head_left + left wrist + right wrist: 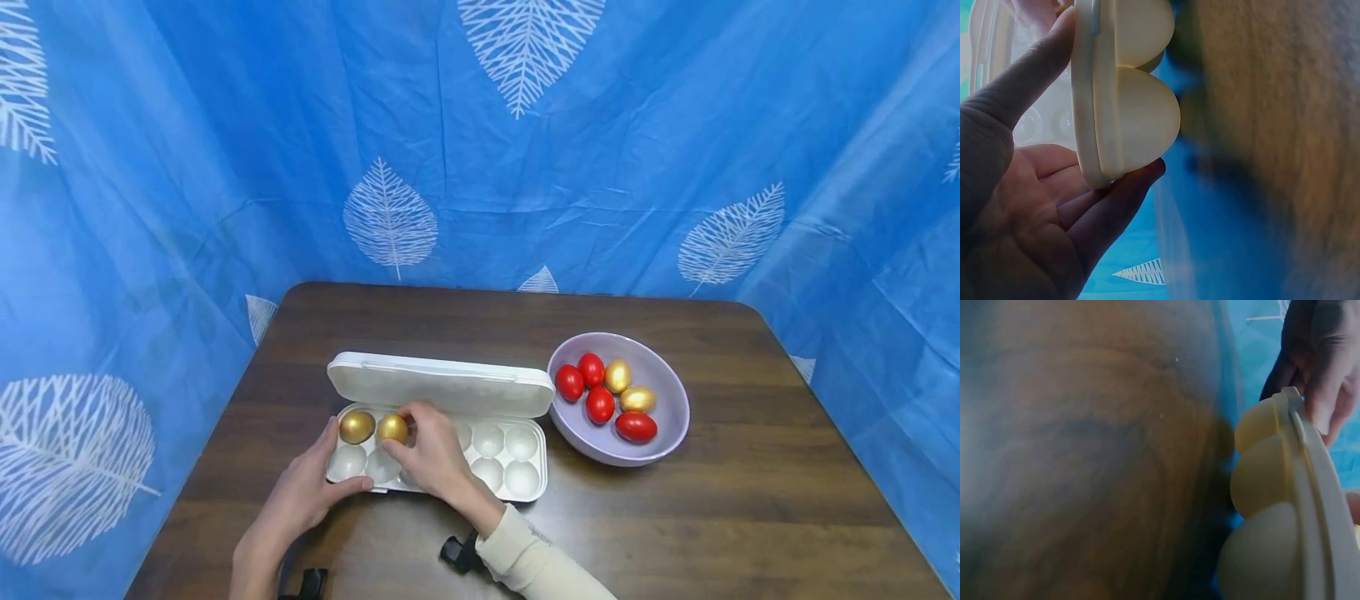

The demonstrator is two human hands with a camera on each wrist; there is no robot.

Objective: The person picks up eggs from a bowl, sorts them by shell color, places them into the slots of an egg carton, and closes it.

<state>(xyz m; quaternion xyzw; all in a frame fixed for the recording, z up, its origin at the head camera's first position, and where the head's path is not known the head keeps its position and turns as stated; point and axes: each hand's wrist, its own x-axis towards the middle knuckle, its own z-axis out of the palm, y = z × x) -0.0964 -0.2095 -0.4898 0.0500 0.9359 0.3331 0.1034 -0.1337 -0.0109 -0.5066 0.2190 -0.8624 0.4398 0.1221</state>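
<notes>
A white egg carton lies with its lid raised at the back. My left hand grips its left end, thumb at the front edge; in the left wrist view fingers reach under the carton's rounded cups. My right hand pinches a golden egg at the second back cup. Whether that egg touches the cup's bottom is hidden. Beside it, another golden egg sits in the back left corner cup. Bare cups show at the carton's right end and front left.
Close to the carton's right end stands a lilac bowl holding several red eggs and two golden eggs. Both stand on a dark wooden table. A blue leaf-print curtain hangs behind the table and at its sides.
</notes>
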